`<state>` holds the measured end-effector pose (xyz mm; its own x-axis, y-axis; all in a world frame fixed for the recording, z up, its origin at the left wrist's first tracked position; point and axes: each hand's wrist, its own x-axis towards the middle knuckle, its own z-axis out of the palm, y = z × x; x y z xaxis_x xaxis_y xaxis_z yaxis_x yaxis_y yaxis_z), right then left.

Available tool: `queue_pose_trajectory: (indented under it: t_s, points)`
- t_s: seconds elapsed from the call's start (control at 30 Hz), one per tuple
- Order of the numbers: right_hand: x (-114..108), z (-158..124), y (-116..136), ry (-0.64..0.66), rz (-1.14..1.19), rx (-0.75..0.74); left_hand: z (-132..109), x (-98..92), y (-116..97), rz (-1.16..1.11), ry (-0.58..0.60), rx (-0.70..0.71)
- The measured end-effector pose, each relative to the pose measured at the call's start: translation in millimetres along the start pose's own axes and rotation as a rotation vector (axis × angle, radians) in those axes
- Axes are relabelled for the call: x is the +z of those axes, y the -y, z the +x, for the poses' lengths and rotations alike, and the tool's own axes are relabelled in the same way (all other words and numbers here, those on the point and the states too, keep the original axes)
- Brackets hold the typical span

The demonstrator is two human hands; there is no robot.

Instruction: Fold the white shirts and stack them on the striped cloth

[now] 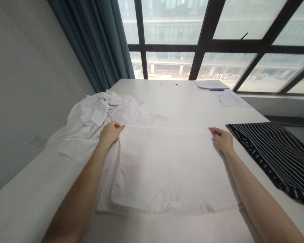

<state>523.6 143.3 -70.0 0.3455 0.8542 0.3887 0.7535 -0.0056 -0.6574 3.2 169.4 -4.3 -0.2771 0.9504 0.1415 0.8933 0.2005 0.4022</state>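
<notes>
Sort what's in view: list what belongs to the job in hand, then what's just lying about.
In hand:
- folded white cloth, pinched at its far corners by the left hand and right hand

Apparently just lying about:
- crumpled white cloth, at left
- black-and-white striped cloth, at right
- papers and blue pen, at the far right

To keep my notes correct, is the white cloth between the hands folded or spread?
Folded: the white cloth shows layered edges along its left side.
</notes>
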Motion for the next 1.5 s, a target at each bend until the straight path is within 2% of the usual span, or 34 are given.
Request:
queue_pose_trajectory:
  t_s: [0.2, 0.5, 0.67, 0.97, 1.17, 1.5]
  points:
    - [0, 1, -2, 0.002, 0.018, -0.013, 3, 9.2, 10, -0.022, 0.007, -0.018]
    - [0, 0, -3, -0.026, 0.022, -0.005, -11, 17.5, -1, 0.058, -0.062, -0.026]
    - [0, 0, -3, -0.015, 0.020, 0.005, -7, 15.1, -2, 0.033, -0.071, 0.004]
    - [-1, -1, 0, -0.005, 0.017, 0.016, 1, 0.8, 0, -0.140, -0.006, 0.015]
    - [-1, 0, -1, -0.007, 0.023, 0.016, 0, -3.8, 1, -0.398, 0.046, -0.006]
    - [-1, -1, -1, -0.013, 0.005, -0.007, 3, 9.1, 8, -0.229, -0.002, -0.039]
